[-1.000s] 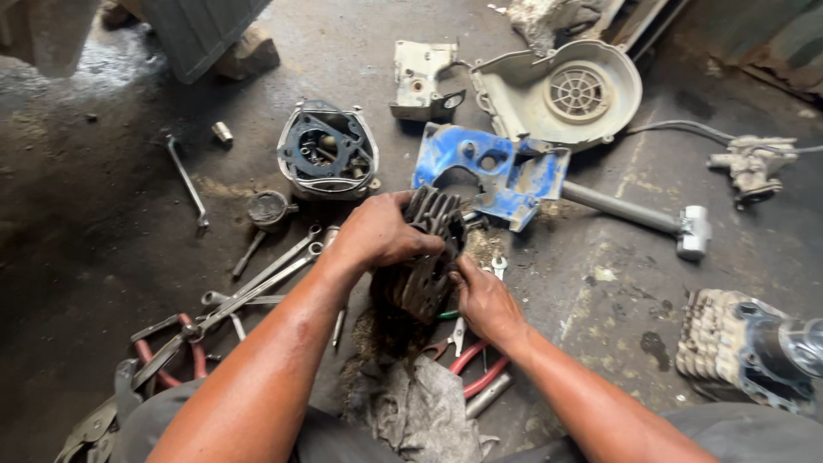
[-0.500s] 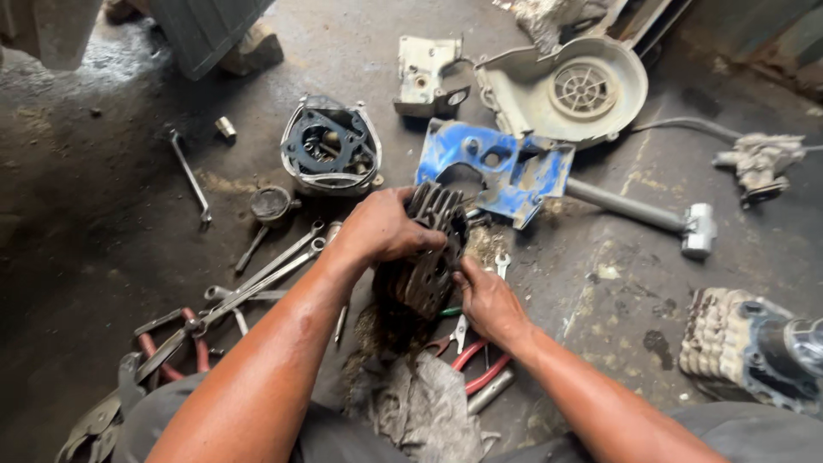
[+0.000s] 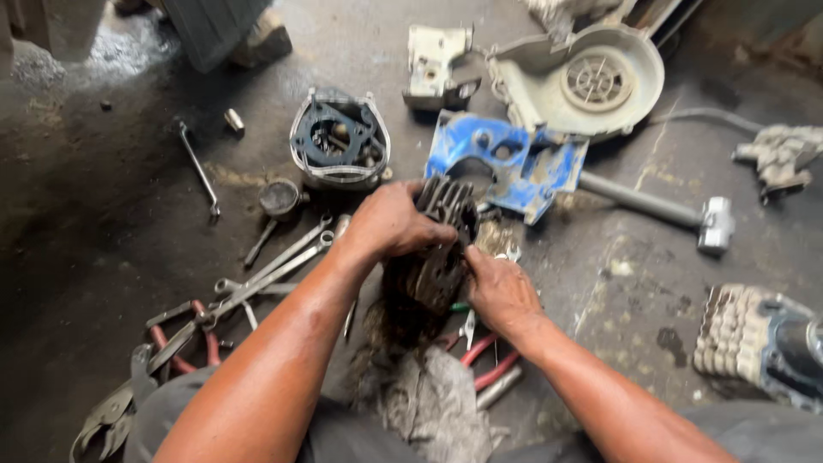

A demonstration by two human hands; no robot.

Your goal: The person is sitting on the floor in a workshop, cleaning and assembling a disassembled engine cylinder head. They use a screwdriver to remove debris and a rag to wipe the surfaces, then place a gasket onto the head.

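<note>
Grimy floor (image 3: 103, 223) — both hands, left hand (image 3: 390, 223) and right hand (image 3: 497, 287), clasp finned cylinder (image 3: 441, 249).

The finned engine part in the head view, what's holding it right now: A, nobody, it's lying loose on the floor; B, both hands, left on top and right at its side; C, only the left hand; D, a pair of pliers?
B: the left hand wraps over the top of the finned engine part, while the right hand presses against its lower right side.
</note>
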